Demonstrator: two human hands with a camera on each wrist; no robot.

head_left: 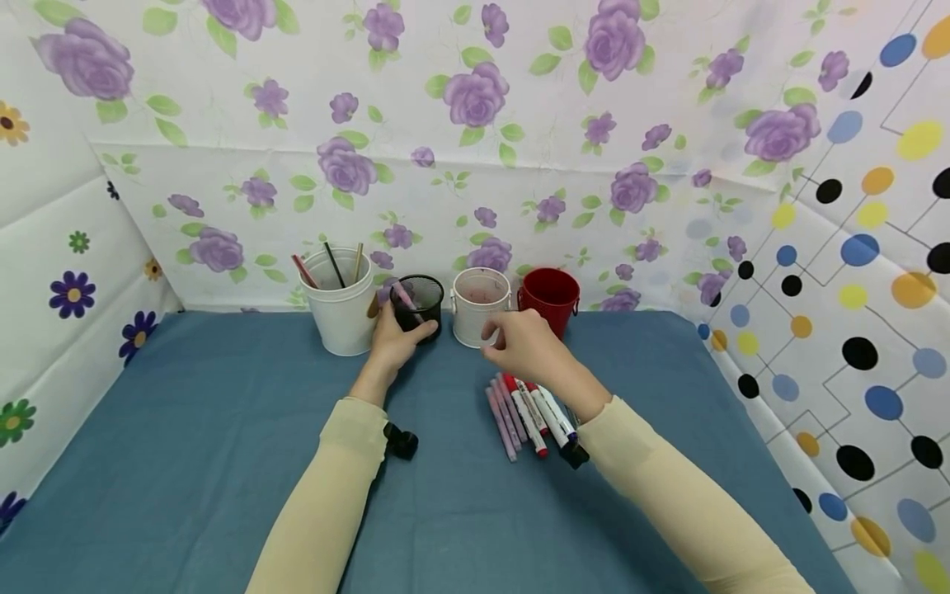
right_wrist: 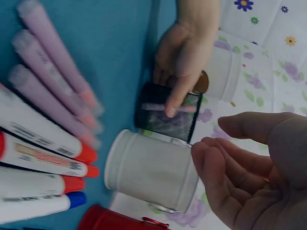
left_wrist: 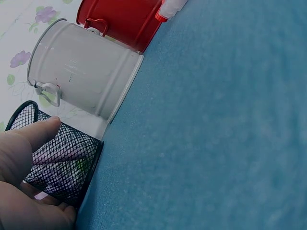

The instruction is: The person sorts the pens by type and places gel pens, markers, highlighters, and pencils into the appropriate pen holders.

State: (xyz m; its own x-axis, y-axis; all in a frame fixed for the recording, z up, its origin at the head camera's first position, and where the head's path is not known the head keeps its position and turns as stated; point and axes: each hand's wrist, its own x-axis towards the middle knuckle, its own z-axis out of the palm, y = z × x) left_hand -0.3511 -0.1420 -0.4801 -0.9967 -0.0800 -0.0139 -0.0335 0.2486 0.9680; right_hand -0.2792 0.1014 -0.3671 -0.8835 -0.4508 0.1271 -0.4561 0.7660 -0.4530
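Observation:
My left hand (head_left: 392,340) grips a black mesh pen cup (left_wrist: 67,153) from its left side, thumb across the front. Inside the cup leans one pale purple pen (head_left: 404,294) with a pink end. My right hand (right_wrist: 249,177) hovers in front of a small white bucket (head_left: 481,301). Its fingers are loosely bent, the thumb stands apart, and nothing is between them. Below that hand, three pale purple pens (right_wrist: 53,86) lie beside several white markers (head_left: 529,417) with red or blue caps. The right forearm partly hides the pile.
A taller white bucket (head_left: 340,318) holding a few thin sticks stands left of the mesh cup. A red bucket (head_left: 552,293) stands right of the small white one. Flowered cloth (head_left: 416,99) hangs behind the row, above the blue tabletop (head_left: 223,462).

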